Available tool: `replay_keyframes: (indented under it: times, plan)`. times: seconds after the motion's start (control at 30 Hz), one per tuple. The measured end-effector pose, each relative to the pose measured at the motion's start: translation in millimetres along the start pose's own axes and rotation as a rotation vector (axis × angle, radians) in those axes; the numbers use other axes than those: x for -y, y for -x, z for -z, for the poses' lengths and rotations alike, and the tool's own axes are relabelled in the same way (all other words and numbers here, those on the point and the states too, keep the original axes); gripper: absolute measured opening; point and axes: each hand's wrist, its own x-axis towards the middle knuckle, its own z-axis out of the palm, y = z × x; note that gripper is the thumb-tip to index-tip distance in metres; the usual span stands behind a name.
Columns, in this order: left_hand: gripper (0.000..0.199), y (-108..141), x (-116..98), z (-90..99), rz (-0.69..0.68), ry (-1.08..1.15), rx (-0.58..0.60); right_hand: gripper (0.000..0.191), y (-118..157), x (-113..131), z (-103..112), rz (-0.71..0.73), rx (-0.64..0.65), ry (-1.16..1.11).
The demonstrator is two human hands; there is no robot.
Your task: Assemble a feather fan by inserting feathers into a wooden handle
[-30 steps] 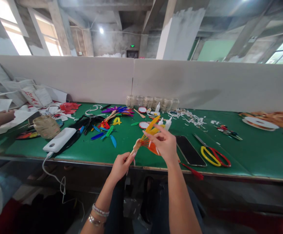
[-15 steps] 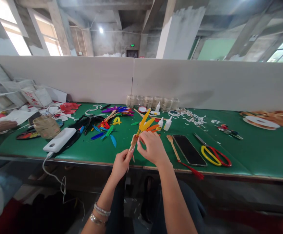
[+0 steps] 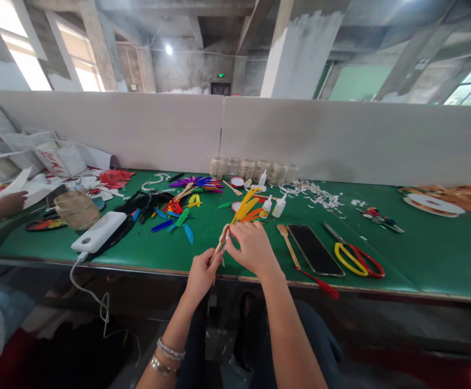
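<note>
My left hand is closed around the lower part of a slim wooden handle, which tilts up and away from me over the table edge. Long yellow feathers fan out from its upper end, with orange feathers beside them. At the base of the feathers, the fingers of my right hand are pinched together against the handle's head; the exact contact is hidden behind them. A similar wooden handle with a red tassel lies to the right of my hands.
A phone and scissors lie right; glue bottles and glass jars stand behind. Coloured feathers, a white power bank and a wrapped jar are left. Another person's hand holds paper at far left.
The handle and feathers have tipped slightly to the right and lower, and my right hand has shifted a little with them. At far left, the other person's hand has lifted white paper.
</note>
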Motion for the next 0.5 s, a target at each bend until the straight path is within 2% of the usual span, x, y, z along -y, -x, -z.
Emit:
replay_keyframes:
  times: [0.5]
  plan:
    - [0.039, 1.5, -3.3, -1.8, -0.026, -0.056, -0.017, 0.021, -0.6, 0.7, 1.9, -0.018, 0.001, 0.042]
